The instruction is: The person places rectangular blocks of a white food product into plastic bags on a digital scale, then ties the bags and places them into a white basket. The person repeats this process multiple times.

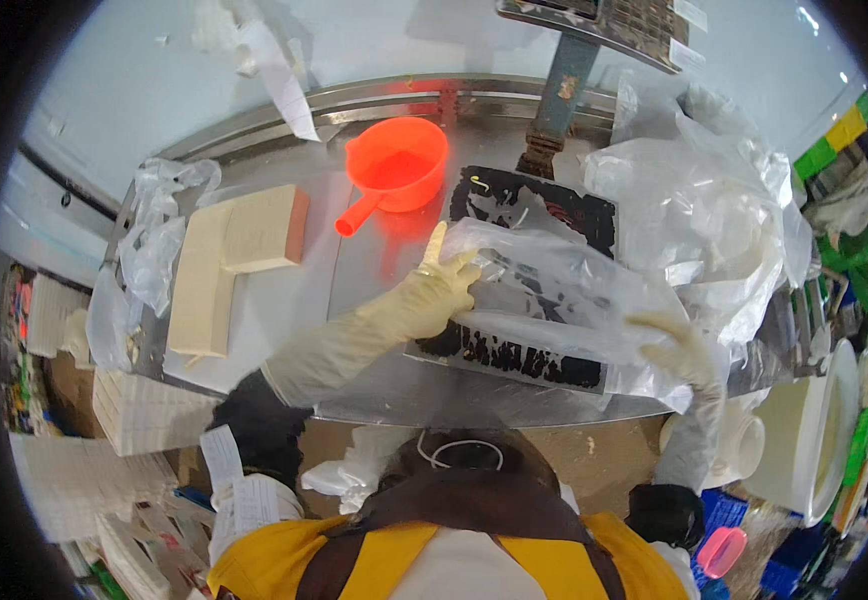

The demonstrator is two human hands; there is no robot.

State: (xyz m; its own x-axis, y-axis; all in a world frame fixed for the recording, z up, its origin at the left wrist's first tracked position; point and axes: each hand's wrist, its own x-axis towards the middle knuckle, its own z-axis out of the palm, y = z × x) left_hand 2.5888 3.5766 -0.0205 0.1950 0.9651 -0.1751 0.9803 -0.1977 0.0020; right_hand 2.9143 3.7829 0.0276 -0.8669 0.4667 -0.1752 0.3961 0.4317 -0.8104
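My left hand [445, 289], in a cream rubber glove, grips the left edge of a clear plastic bag [554, 281], its index finger pointing up and away. The bag lies spread over the platform of a bench scale [580, 371], whose black coating is badly worn. At the bag's right end is my right hand [678, 349], gloved too and blurred, with its fingers curved over the plastic; whether it grips is unclear. Just beyond my left hand stands an orange plastic dipper [396, 169], its handle towards me.
Stacks of pale paper-like slips [208, 277] sit on the metal table [381, 390] at left. Crumpled plastic bags [704, 217] pile up at right. The scale's post [565, 90] rises behind its platform. A white tub [801, 435] stands below right.
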